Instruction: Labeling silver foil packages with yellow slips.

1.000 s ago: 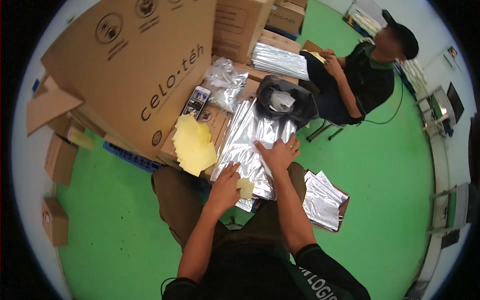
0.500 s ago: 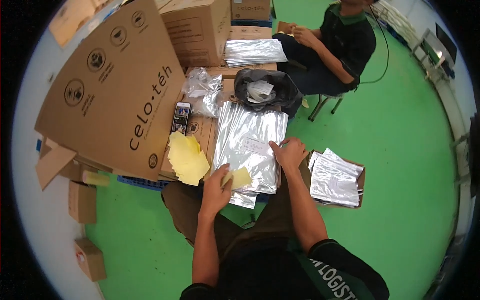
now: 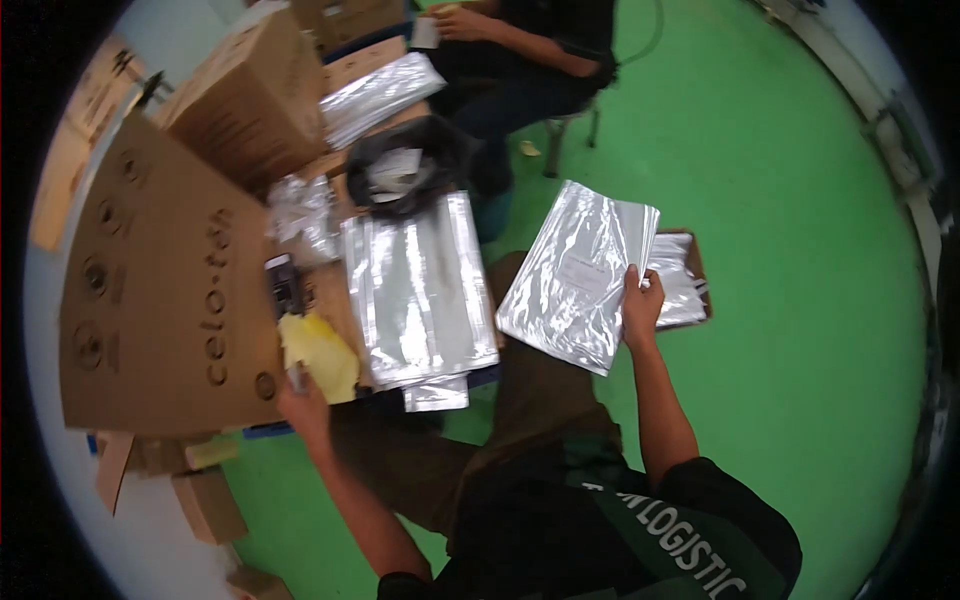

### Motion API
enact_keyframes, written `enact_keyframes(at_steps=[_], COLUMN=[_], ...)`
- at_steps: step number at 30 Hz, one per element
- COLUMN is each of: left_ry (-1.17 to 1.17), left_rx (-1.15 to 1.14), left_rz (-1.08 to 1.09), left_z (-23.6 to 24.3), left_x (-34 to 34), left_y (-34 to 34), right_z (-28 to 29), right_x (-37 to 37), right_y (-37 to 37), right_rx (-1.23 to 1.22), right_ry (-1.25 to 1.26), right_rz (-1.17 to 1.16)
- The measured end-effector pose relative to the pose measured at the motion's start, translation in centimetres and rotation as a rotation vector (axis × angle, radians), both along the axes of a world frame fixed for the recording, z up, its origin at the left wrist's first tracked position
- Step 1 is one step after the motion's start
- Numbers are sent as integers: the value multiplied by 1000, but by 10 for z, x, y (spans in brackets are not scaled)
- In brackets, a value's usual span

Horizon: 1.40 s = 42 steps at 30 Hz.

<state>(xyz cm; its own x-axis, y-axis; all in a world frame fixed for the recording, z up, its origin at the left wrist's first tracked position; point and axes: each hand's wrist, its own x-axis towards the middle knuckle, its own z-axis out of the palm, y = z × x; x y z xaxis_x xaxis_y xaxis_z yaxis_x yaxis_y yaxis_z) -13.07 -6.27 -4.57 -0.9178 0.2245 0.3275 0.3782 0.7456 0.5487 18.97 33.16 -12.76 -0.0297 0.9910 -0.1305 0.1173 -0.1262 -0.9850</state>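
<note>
Pinched between thumb and fingers of my right hand (image 3: 643, 303) is a silver foil pouch (image 3: 578, 265) with a white label, raised off the stack over the floor on the right. My left hand (image 3: 305, 402) is closed at the near edge of a pile of yellow paper slips (image 3: 320, 350); a small greyish bit shows at its fingertips, too blurred to name. Between the two hands a stack of silver foil pouches (image 3: 420, 300) lies on cardboard boxes, its top pouch showing no label.
Right of me, an open carton (image 3: 703, 280) holds more foil pouches. A black bag (image 3: 400, 165) with white scraps, a phone (image 3: 284, 285), clear plastic (image 3: 303, 215) and further pouches (image 3: 385, 92) surround the stack. A large cardboard box (image 3: 160, 290) rises at left; a seated co-worker (image 3: 530, 60) is ahead.
My right hand has lifted a labelled pouch off the stack and carried it right. My left hand, which held a yellow slip, has moved left to the yellow pile. The view has turned right.
</note>
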Motion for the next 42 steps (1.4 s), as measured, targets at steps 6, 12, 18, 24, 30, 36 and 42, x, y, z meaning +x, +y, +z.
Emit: enact_keyframes(at_steps=[6,12,18,24,30,36,42], left_ry=[347,-242,-437,-686,-764,-713,-689], left_rx=[-173,740,819,1033,984,1022,1063], left_rz=[40,-149,-264,-267,-316,-310,-423], left_z=[-2,5,30,53,65,58,52], left_x=[-13,18,77,120,136,144,144], left_y=[-8,4,23,62,77,52,36], right_z=[-81,-97,-107,-13,142,149,143], right_x=[75,99,103,28,-89,-121,-109], right_y=[25,25,31,-15,-137,-185,-184], right_rx=[28,-631,-632,46,221,217,-239], right_ry=[-133,8,-63,-523,36,102,279], right_rz=[-381,-252,-149,313,1020,1362,1400])
